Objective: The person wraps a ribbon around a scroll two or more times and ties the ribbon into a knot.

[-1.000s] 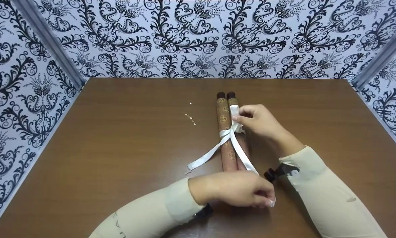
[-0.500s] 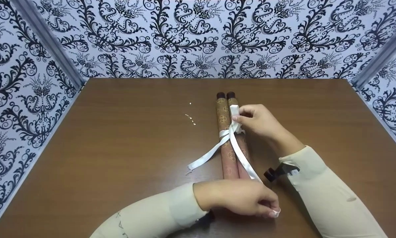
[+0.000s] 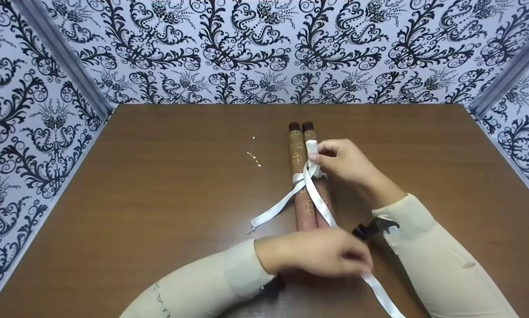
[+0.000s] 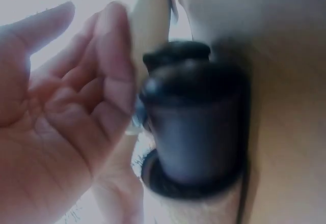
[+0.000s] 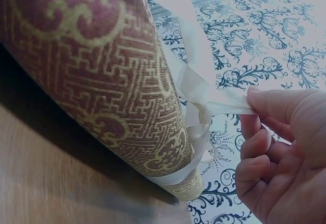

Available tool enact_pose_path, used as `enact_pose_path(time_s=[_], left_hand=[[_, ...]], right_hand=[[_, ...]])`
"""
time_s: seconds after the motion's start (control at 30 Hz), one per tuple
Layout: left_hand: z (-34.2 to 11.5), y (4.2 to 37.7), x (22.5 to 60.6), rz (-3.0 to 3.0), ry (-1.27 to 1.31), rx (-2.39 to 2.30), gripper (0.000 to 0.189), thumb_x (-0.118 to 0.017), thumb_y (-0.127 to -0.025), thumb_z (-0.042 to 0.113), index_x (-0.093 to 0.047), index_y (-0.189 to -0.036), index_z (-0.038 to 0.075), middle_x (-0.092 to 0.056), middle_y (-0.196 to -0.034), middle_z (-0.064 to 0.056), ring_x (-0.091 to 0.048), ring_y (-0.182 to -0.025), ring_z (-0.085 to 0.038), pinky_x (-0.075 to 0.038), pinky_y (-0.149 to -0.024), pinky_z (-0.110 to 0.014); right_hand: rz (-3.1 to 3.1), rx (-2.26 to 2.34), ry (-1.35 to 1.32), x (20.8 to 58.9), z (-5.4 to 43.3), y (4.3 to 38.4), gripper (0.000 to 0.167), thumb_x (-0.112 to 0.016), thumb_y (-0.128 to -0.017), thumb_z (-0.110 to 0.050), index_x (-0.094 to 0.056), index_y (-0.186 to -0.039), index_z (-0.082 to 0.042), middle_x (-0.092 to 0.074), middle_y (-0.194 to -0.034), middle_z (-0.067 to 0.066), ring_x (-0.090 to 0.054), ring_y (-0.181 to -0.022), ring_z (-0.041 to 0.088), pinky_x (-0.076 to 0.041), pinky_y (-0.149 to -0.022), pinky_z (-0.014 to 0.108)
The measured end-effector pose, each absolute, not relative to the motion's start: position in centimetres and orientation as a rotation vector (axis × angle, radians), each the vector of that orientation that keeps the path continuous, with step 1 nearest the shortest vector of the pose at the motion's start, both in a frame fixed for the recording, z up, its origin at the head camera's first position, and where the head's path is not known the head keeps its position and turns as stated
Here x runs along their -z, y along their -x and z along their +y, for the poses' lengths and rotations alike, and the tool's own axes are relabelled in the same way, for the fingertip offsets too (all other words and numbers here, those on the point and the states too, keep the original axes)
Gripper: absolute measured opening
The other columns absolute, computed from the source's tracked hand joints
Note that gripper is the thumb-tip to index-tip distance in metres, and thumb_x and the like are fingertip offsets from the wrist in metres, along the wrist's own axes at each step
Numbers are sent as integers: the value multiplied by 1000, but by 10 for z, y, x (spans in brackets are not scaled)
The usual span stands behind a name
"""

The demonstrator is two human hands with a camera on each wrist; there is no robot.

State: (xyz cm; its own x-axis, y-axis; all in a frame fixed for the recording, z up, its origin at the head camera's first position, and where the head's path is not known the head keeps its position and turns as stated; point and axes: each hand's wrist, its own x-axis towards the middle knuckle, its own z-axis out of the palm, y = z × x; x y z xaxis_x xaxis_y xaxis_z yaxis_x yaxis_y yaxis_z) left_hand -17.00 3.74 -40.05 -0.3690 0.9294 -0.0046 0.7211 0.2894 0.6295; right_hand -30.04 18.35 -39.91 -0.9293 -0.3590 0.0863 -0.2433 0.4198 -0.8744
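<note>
A scroll (image 3: 306, 212), rolled from both sides into two patterned reddish-brown rolls with dark knobs, lies on the table. White ribbon (image 3: 318, 198) wraps round its middle, crossing on top. My right hand (image 3: 350, 163) pinches a folded loop of the ribbon between thumb and forefinger above the crossing; the right wrist view shows this pinch (image 5: 249, 102) clearly. My left hand (image 3: 317, 254), slightly blurred, lies over the scroll's near end and pinches a long tail, which trails on toward the bottom edge. In the left wrist view the dark knobs (image 4: 196, 137) stand beside its fingers.
The brown table (image 3: 167, 185) reaches to patterned black-and-white walls (image 3: 255, 48). Another ribbon tail (image 3: 268, 214) lies left of the scroll, and small white flecks (image 3: 254, 157) dot the tabletop. A dark wrist camera (image 3: 366, 230) sits by the right sleeve.
My left hand dips toward the near edge, then comes back up a little; a longer stretch of ribbon now hangs past its fingers. The right hand keeps its pinch in place.
</note>
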Motion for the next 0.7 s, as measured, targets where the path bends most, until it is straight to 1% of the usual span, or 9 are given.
enact_pose_path(time_s=[0.1,0.17,0.27,0.37,0.4,0.5,0.6,0.63,0.7], left_hand=[[32,184,400,2334,-1365,-1063,18,-61,-106,25,-76,-107,16,-73,-98,9,-57,-87,9,-45,-84,-6],[27,195,399,2389,-1152,-1335,16,-64,-104,26,-77,-105,16,-73,-95,8,-58,-85,7,-47,-82,-10],[17,215,402,2349,-796,-1840,14,-69,-101,20,-77,-103,10,-74,-94,2,-61,-87,0,-51,-82,-19],[7,235,407,2246,-506,-2252,13,-72,-97,11,-74,-105,1,-71,-91,-5,-62,-84,-9,-51,-76,-23],[4,241,408,2215,-436,-2346,15,-72,-96,8,-72,-108,-1,-69,-93,-6,-61,-85,-11,-52,-76,-23],[-4,254,413,2178,-296,-2432,30,-73,-94,6,-65,-122,-3,-66,-103,-8,-62,-91,-13,-54,-78,-22],[-9,261,416,2185,-290,-2361,44,-74,-94,6,-61,-135,-2,-67,-120,-14,-65,-103,-16,-57,-87,-24],[-10,263,417,2195,-298,-2324,45,-75,-94,7,-61,-137,-2,-67,-123,-16,-66,-105,-16,-57,-89,-24],[-11,263,418,2190,-308,-2284,42,-75,-94,8,-65,-134,-1,-68,-125,-17,-67,-105,-15,-57,-88,-24]], right_hand=[[2553,1539,577,399,183,300,12,-73,-96,-10,-76,-99,1,-69,-88,4,-63,-75,20,-54,-66,22],[2543,1557,591,399,183,299,12,-73,-96,-10,-75,-97,2,-69,-86,3,-63,-76,19,-53,-66,22],[2554,1561,607,398,182,297,11,-73,-95,-9,-75,-95,2,-67,-82,0,-60,-73,13,-51,-65,21],[2558,1540,604,398,181,296,11,-73,-96,-12,-76,-96,0,-66,-82,2,-60,-72,13,-52,-64,23],[2562,1527,606,397,180,296,11,-73,-96,-12,-76,-96,-1,-66,-81,3,-59,-70,13,-51,-63,23],[2552,1498,623,397,178,296,13,-73,-97,-14,-78,-100,-3,-66,-82,6,-59,-69,14,-51,-62,23],[2547,1483,644,397,176,294,12,-73,-97,-15,-78,-100,-3,-65,-80,7,-58,-68,14,-50,-61,22],[2549,1478,655,397,175,294,12,-73,-97,-15,-78,-99,-4,-64,-79,6,-58,-68,14,-49,-61,22],[2557,1469,679,396,174,293,11,-73,-97,-14,-77,-96,-4,-63,-77,4,-57,-67,13,-48,-61,21]])
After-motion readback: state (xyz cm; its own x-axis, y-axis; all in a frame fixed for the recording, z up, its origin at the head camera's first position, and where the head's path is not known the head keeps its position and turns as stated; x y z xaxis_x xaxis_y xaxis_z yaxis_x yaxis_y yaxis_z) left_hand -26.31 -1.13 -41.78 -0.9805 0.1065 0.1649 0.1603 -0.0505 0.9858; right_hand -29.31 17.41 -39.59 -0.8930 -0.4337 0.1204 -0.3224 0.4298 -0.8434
